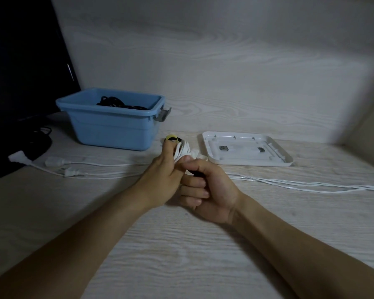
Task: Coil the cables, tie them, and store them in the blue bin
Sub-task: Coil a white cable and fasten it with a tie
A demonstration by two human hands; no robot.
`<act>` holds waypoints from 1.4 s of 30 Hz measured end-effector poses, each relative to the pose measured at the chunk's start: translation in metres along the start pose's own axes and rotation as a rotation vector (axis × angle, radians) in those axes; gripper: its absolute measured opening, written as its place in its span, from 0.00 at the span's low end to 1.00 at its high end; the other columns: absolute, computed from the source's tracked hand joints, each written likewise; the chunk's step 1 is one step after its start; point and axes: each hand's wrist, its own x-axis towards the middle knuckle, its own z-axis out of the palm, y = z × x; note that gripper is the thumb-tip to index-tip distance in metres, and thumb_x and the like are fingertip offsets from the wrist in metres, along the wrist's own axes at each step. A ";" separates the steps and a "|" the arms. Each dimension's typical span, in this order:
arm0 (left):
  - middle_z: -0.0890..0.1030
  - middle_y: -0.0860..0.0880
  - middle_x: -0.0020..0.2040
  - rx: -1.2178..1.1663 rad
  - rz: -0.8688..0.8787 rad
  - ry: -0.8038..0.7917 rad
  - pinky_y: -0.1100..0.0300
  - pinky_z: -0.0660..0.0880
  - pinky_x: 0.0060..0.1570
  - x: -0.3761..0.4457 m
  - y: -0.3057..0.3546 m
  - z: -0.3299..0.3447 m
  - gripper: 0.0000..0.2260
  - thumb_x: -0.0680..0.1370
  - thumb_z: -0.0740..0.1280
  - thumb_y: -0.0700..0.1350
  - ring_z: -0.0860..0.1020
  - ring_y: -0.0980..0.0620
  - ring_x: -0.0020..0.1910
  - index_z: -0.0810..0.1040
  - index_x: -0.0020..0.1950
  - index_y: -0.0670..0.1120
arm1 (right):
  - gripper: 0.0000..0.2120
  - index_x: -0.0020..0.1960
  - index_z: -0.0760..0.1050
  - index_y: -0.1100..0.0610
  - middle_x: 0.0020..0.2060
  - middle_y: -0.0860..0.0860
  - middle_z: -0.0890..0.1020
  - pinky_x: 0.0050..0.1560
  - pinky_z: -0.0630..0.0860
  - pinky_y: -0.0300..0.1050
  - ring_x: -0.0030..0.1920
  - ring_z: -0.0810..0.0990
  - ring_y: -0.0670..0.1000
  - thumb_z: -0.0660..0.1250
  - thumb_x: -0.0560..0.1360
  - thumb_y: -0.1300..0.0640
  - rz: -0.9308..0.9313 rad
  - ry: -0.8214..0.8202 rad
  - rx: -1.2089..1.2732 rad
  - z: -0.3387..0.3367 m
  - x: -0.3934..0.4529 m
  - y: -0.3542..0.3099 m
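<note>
Right now my left hand (160, 175) grips a coiled white cable (183, 151), fingers curled round the bundle so the loops cannot spring apart. My right hand (205, 190), just beside it and touching it, has its fingers curled in and pinches a black tie (195, 172), with the thumb pressed against the coil; I judge I am drawing the strap round the loops to bind them. A yellow-and-black band (171, 138) shows at the far tip of my left hand, though I cannot tell how it is fastened. Both hands hang low over the counter (181, 255), close in front of me. Beyond my left hand stands the blue bin (110, 126), with a black cable (115, 103) already lying in it, near enough for dropping this coil in. More loose white cable (311, 185) trails off to the right of my right hand, and plugs (72, 172) lie to the left, not yet coiled. A white lid (246, 151) rests upturned beyond my right hand.
</note>
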 end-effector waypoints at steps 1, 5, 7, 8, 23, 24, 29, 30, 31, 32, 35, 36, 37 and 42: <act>0.77 0.55 0.44 -0.006 0.011 -0.010 0.72 0.70 0.39 0.001 0.000 0.000 0.07 0.83 0.60 0.47 0.76 0.65 0.41 0.64 0.57 0.47 | 0.08 0.38 0.70 0.50 0.20 0.44 0.60 0.25 0.52 0.37 0.18 0.59 0.43 0.63 0.75 0.56 0.003 -0.001 0.007 -0.001 0.000 0.000; 0.81 0.51 0.45 -0.212 -0.021 -0.020 0.63 0.74 0.45 0.004 -0.005 -0.001 0.12 0.79 0.68 0.45 0.80 0.62 0.42 0.69 0.60 0.48 | 0.03 0.43 0.72 0.52 0.20 0.43 0.62 0.26 0.53 0.37 0.18 0.59 0.44 0.67 0.71 0.57 0.029 -0.066 0.055 -0.006 0.001 -0.001; 0.83 0.49 0.48 -0.226 0.007 -0.002 0.56 0.78 0.50 0.007 -0.010 -0.001 0.13 0.77 0.69 0.47 0.82 0.56 0.48 0.74 0.60 0.51 | 0.09 0.46 0.71 0.53 0.20 0.44 0.63 0.26 0.54 0.37 0.19 0.60 0.43 0.70 0.69 0.58 0.040 -0.096 0.090 -0.008 0.002 0.000; 0.84 0.50 0.50 -0.192 0.039 0.018 0.55 0.78 0.53 0.007 -0.012 -0.001 0.12 0.76 0.69 0.48 0.82 0.56 0.50 0.76 0.60 0.55 | 0.10 0.46 0.71 0.53 0.21 0.44 0.64 0.26 0.54 0.37 0.19 0.60 0.43 0.71 0.69 0.58 0.038 -0.097 0.092 -0.008 0.003 0.000; 0.76 0.61 0.38 0.225 0.012 0.039 0.76 0.67 0.41 0.009 -0.009 -0.001 0.20 0.83 0.60 0.47 0.75 0.64 0.38 0.68 0.73 0.62 | 0.16 0.43 0.70 0.54 0.29 0.48 0.67 0.27 0.63 0.37 0.25 0.62 0.44 0.52 0.85 0.49 -0.078 0.227 0.011 0.011 0.006 -0.001; 0.75 0.61 0.37 0.229 0.007 0.027 0.75 0.67 0.42 0.008 -0.008 -0.002 0.20 0.83 0.60 0.46 0.75 0.63 0.38 0.67 0.73 0.62 | 0.16 0.43 0.70 0.54 0.29 0.48 0.67 0.27 0.63 0.38 0.25 0.62 0.45 0.53 0.85 0.49 -0.094 0.250 -0.012 0.012 0.006 -0.001; 0.78 0.54 0.48 0.242 0.034 -0.056 0.57 0.73 0.56 0.007 -0.009 -0.004 0.22 0.83 0.53 0.50 0.76 0.53 0.48 0.60 0.77 0.64 | 0.14 0.43 0.73 0.56 0.29 0.49 0.67 0.28 0.66 0.39 0.27 0.65 0.45 0.59 0.83 0.51 -0.166 0.285 -0.137 0.010 0.004 -0.002; 0.76 0.53 0.53 0.282 0.038 -0.093 0.56 0.69 0.60 0.005 -0.008 -0.004 0.23 0.82 0.51 0.53 0.74 0.51 0.53 0.56 0.77 0.66 | 0.14 0.43 0.74 0.56 0.29 0.49 0.67 0.28 0.66 0.39 0.27 0.64 0.45 0.60 0.83 0.51 -0.176 0.280 -0.138 0.010 0.003 -0.001; 0.74 0.53 0.58 0.309 0.030 -0.134 0.57 0.65 0.62 0.005 -0.008 -0.003 0.25 0.81 0.49 0.55 0.70 0.51 0.57 0.51 0.78 0.66 | 0.13 0.44 0.76 0.57 0.29 0.49 0.67 0.28 0.66 0.39 0.27 0.64 0.45 0.60 0.83 0.52 -0.191 0.275 -0.137 0.009 0.003 -0.002; 0.71 0.54 0.62 0.296 0.001 -0.178 0.62 0.62 0.61 0.004 -0.008 -0.001 0.25 0.81 0.50 0.56 0.66 0.53 0.59 0.48 0.78 0.66 | 0.12 0.47 0.77 0.57 0.29 0.50 0.69 0.28 0.65 0.38 0.27 0.64 0.45 0.60 0.83 0.52 -0.202 0.273 -0.137 0.007 0.003 -0.002; 0.68 0.55 0.68 0.132 -0.062 -0.209 0.78 0.59 0.55 -0.001 -0.001 0.000 0.24 0.84 0.52 0.52 0.62 0.56 0.62 0.48 0.79 0.63 | 0.12 0.56 0.76 0.60 0.32 0.51 0.71 0.30 0.65 0.38 0.29 0.64 0.45 0.59 0.83 0.52 -0.194 0.263 -0.131 0.003 0.005 -0.001; 0.68 0.55 0.69 0.110 -0.044 -0.187 0.79 0.58 0.57 -0.001 -0.001 -0.002 0.23 0.85 0.51 0.52 0.63 0.56 0.65 0.51 0.79 0.62 | 0.12 0.57 0.74 0.60 0.31 0.50 0.67 0.30 0.65 0.38 0.29 0.63 0.45 0.59 0.83 0.52 -0.189 0.254 -0.119 0.002 0.007 -0.001; 0.69 0.54 0.70 0.104 -0.015 -0.166 0.75 0.58 0.62 0.000 -0.001 -0.002 0.21 0.85 0.50 0.52 0.65 0.56 0.67 0.54 0.79 0.60 | 0.11 0.57 0.74 0.60 0.31 0.50 0.64 0.30 0.65 0.39 0.29 0.63 0.45 0.59 0.83 0.52 -0.187 0.248 -0.105 0.000 0.008 -0.001; 0.81 0.49 0.56 -0.187 -0.059 -0.123 0.69 0.77 0.45 -0.001 0.001 -0.001 0.21 0.83 0.61 0.40 0.81 0.60 0.46 0.67 0.76 0.51 | 0.17 0.38 0.78 0.56 0.27 0.48 0.62 0.30 0.66 0.41 0.28 0.63 0.47 0.58 0.83 0.55 -0.167 0.259 -0.077 -0.001 0.006 -0.003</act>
